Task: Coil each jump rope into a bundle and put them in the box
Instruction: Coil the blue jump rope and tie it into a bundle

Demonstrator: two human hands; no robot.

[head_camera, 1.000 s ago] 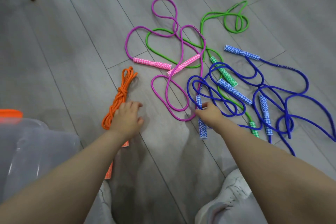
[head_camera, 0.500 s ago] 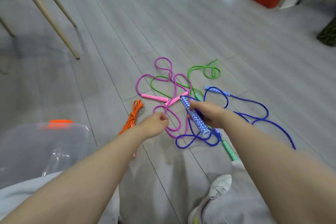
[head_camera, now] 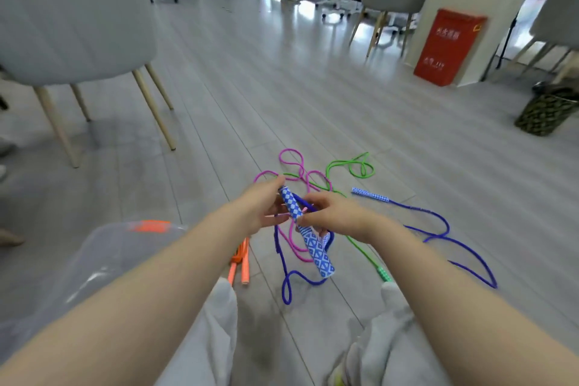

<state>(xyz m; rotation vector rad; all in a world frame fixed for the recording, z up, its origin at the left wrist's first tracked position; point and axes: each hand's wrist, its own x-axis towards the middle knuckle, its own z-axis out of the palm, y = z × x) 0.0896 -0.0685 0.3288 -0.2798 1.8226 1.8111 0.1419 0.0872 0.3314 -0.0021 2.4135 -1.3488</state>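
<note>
Above the floor (head_camera: 250,97), both hands (head_camera: 263,207) (head_camera: 332,216) hold blue handles (head_camera: 308,235).

Both hands (head_camera: 300,213) raised (fingers curled).

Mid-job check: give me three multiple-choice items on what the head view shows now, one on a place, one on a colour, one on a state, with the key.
1. Where does the orange rope lie?
A. on the floor beside the clear box
B. inside the box
C. on the chair

2. What colour are the handles in the hands?
A. pink
B. blue and white
C. green

3. What state is the green rope in?
A. bundled
B. held
C. loose on the floor

Key: 1 A, it rests on the planks by the box wall; 2 B, the left hand and right hand grip patterned blue handles; 3 C, its loops sprawl uncoiled.
</note>
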